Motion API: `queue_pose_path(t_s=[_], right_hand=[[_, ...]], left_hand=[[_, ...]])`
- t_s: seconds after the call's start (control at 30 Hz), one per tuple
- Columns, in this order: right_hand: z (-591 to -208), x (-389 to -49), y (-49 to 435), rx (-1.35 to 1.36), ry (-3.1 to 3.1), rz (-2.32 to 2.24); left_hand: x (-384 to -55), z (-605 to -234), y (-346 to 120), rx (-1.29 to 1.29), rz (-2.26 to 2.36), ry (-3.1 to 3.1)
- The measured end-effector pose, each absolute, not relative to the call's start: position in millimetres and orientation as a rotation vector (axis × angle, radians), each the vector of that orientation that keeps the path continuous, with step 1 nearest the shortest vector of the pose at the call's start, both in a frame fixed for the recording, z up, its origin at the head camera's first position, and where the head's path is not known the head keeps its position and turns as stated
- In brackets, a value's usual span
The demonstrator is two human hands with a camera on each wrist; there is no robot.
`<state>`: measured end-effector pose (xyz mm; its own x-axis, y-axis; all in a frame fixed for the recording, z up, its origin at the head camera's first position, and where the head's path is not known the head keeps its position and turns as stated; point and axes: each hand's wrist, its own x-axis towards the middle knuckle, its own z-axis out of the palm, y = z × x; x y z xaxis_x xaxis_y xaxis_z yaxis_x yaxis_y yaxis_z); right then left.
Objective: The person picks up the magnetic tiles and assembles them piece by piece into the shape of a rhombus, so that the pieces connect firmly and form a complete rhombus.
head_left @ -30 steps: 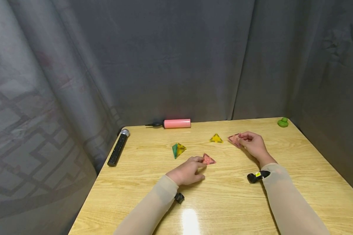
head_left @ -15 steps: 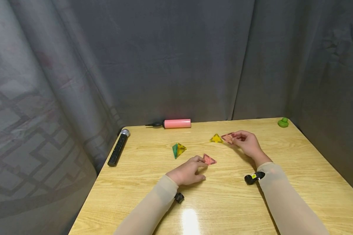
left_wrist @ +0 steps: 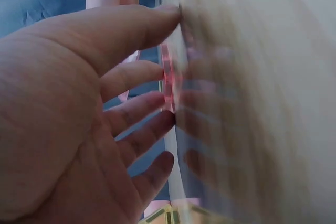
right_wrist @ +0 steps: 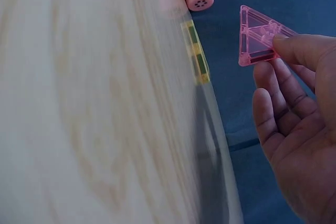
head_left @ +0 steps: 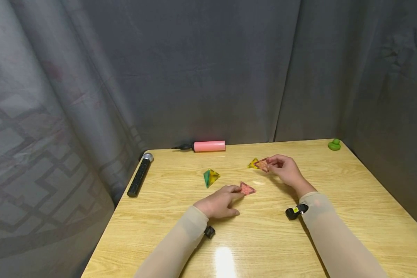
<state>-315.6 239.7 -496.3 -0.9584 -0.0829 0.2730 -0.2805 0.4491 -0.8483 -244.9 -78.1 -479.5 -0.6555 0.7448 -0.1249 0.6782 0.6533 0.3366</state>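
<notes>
Between thumb and fingers, my right hand (head_left: pixel 285 170) pinches a see-through pink triangular magnetic tile (right_wrist: pixel 252 40), held above the table in the right wrist view. In the head view that tile overlaps a yellow triangular tile (head_left: pixel 252 163) lying on the wood. A second pink triangular tile (head_left: pixel 249 189) lies flat nearer the front. My left hand (head_left: pixel 219 202) has its fingers loosely extended, fingertips right at this tile's left edge and thumb apart from it. Left of these stands a small pointed shape of joined green and yellow tiles (head_left: pixel 211 177).
A black microphone (head_left: pixel 139 175) lies along the table's left edge. At the back lies a pink hand pump (head_left: pixel 209 146) with a black nozzle. A small green toy (head_left: pixel 334 145) sits at the far right corner. Grey curtains (head_left: pixel 201 77) hang close around the table.
My right hand has carried its pink tile leftward, from beside the yellow tile to overlapping it in the head view. The left hand has barely moved, its thumb slightly lower.
</notes>
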Motion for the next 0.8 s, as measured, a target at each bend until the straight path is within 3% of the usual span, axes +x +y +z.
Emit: queue_pose_path(t_s=[0.8], right_hand=[[-496.0,-309.1,205.6,0.474,-2.605,1.541]], left_hand=[[-252.9,-485.8,-81.8,1.11,0.511,2.642]])
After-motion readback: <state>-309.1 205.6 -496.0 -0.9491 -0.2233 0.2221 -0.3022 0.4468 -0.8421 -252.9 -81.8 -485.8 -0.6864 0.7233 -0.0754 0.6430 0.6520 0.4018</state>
